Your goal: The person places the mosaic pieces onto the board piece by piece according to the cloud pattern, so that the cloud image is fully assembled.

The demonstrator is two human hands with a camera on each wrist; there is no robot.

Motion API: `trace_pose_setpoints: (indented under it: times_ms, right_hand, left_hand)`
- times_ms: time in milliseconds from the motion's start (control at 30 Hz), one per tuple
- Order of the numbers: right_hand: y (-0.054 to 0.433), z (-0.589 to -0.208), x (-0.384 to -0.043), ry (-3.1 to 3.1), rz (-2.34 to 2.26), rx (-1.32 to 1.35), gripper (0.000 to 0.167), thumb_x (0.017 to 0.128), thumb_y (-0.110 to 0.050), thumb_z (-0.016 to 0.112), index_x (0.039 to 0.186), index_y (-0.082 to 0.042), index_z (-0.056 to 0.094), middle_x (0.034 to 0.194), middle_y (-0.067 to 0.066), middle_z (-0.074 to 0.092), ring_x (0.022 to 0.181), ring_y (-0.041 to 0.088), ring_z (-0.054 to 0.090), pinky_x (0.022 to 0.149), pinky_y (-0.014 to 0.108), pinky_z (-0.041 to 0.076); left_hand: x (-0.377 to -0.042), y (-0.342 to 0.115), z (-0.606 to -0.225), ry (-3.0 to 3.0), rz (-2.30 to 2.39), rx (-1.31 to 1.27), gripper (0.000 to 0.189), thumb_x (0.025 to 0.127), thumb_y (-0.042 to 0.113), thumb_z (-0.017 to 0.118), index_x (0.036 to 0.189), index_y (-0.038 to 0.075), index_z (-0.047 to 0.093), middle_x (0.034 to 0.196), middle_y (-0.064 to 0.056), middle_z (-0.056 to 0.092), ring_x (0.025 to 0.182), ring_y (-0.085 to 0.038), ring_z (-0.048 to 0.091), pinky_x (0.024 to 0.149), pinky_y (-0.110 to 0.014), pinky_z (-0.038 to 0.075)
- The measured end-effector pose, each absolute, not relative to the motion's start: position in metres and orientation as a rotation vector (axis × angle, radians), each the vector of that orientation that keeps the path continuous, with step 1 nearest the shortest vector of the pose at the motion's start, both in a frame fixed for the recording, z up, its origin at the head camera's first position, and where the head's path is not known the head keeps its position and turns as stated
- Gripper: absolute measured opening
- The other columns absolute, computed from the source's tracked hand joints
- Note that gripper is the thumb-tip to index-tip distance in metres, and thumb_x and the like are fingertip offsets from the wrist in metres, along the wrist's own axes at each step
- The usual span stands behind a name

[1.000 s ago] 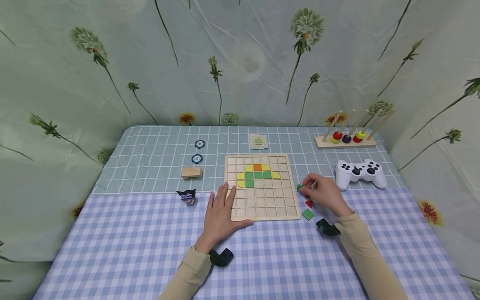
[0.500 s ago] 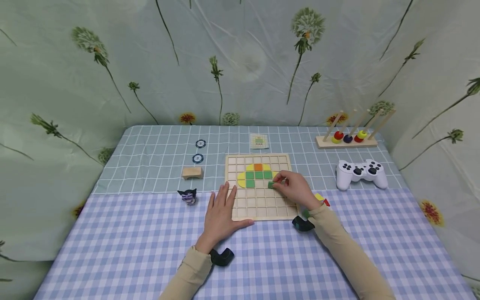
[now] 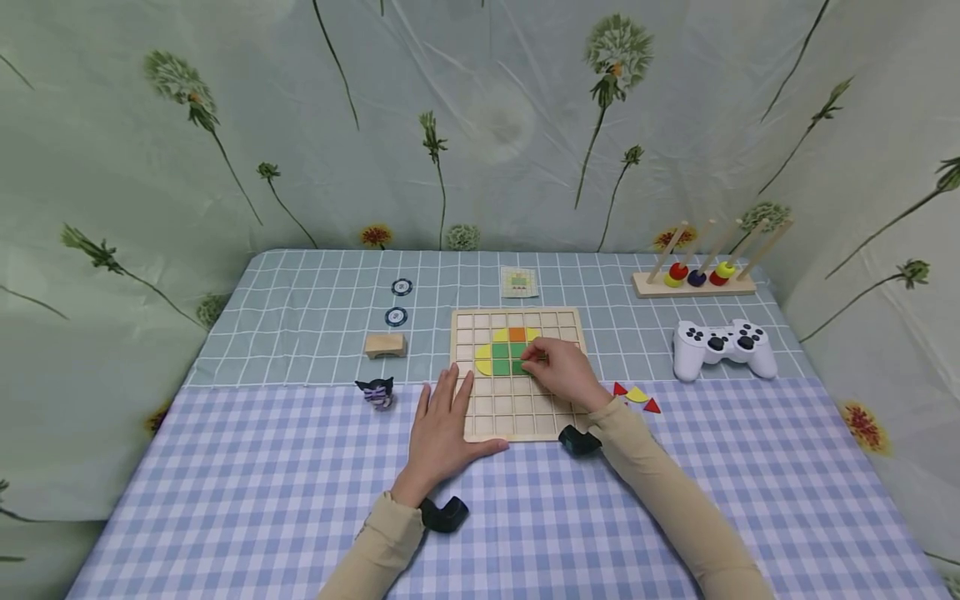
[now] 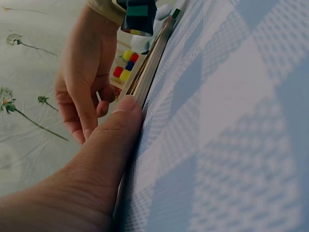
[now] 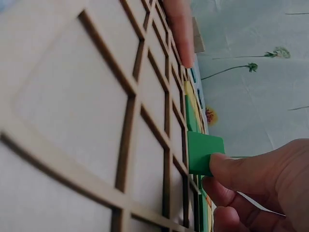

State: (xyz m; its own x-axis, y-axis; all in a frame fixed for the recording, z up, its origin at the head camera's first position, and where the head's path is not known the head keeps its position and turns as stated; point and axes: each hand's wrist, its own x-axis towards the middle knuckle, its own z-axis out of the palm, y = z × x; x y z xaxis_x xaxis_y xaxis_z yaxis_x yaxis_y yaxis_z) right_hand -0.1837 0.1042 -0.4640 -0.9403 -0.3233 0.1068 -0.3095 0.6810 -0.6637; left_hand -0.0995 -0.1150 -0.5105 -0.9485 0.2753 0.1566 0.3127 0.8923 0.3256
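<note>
We look down at a cloth-covered counter where a square wooden board is divided into small cells by raised ridges. The left hand lies spread over the board's left side, its thumb along the near edge. The right hand pinches a green square near one corner between thumb and fingers, over the board and beside the green pieces already laid in; we cannot tell whether it touches a ridge. In the right wrist view the square looks tipped up, so we judge the likeliest slip is its edge catching a ridge and the square settling crooked. With so little of it gripped, it might also twist loose. A brushing knuckle could unseat the neighbouring orange piece or yellow pieces. Just right of the board, near the right sleeve, lie two red triangles with a loose yellow piece between them; a dragging cuff could scatter them. If the left hand lifted, we think a push could slide the board.
</note>
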Motion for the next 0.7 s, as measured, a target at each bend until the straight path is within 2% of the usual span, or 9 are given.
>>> trace_pose_setpoints:
  times_ms: [233, 367, 533, 700]
  right_hand:
    - [0.102, -0.466, -0.185, 2.909, -1.016, -0.536, 0.004, 0.084, -0.013, 0.072, 0.085, -0.009, 0.071, 0.08, -0.002, 0.063, 0.069, 0.014, 0.056, 0.065, 0.034, 0.047]
    - [0.101, -0.464, -0.183, 2.925, -0.932, -0.558, 0.003, 0.085, -0.013, 0.071, 0.086, -0.009, 0.071, 0.08, -0.001, 0.06, 0.072, 0.016, 0.056, 0.067, 0.035, 0.047]
    - [0.111, -0.461, -0.177, 2.919, -0.954, -0.617, 0.004, 0.085, -0.012, 0.071, 0.089, -0.01, 0.072, 0.08, -0.003, 0.06, 0.07, 0.014, 0.053, 0.065, 0.033, 0.046]
    - [0.139, -0.456, -0.169, 2.928, -1.01, -0.625, 0.006, 0.086, -0.015, 0.07, 0.09, -0.011, 0.071, 0.077, -0.006, 0.059, 0.062, 0.01, 0.049, 0.057, 0.03, 0.043]
  left_hand:
    - [-0.099, -0.115, -0.511, -2.953, -0.533, -0.458, 0.116, 0.067, 0.082, 0.055, 0.152, 0.01, 0.022, 0.156, -0.015, 0.015, 0.142, -0.028, 0.009, 0.113, -0.046, 0.004]
    - [-0.099, -0.115, -0.511, -2.941, -0.542, -0.462, 0.115, 0.068, 0.082, 0.054, 0.152, 0.01, 0.023, 0.155, -0.015, 0.016, 0.142, -0.028, 0.01, 0.113, -0.046, 0.005]
    - [-0.099, -0.115, -0.51, -2.924, -0.55, -0.468, 0.115, 0.068, 0.083, 0.054, 0.151, 0.01, 0.025, 0.155, -0.016, 0.018, 0.142, -0.029, 0.012, 0.113, -0.047, 0.007]
    - [-0.098, -0.115, -0.509, -2.915, -0.551, -0.475, 0.115, 0.068, 0.082, 0.054, 0.151, 0.009, 0.025, 0.155, -0.016, 0.018, 0.142, -0.03, 0.013, 0.113, -0.048, 0.008]
